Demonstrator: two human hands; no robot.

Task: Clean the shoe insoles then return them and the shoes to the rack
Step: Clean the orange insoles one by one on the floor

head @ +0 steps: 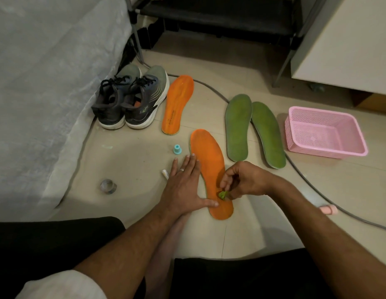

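Four insoles lie on the tiled floor [127,160]: two orange, two green. The near orange insole [209,160] lies lengthwise before the seated person. The left hand [183,186] lies flat with straight fingers along its left edge, thumb pressing the heel area, holding nothing. The right hand [246,180] has its fingers curled, pinching a small green scrap [224,194] against the heel of the same insole; what the scrap is cannot be told. The second orange insole [178,104] lies farther off, just beside one pair of dark shoes [131,100] standing against the covered furniture at the floor's left edge. The two green insoles [254,128] lie side by side to the right, touching. One pink basket [326,132] stands right of them. One teal cap [177,149], one tape roll [108,186] and one small white tube [165,174] lie left of the left hand. A grey cable [306,182] crosses the floor.
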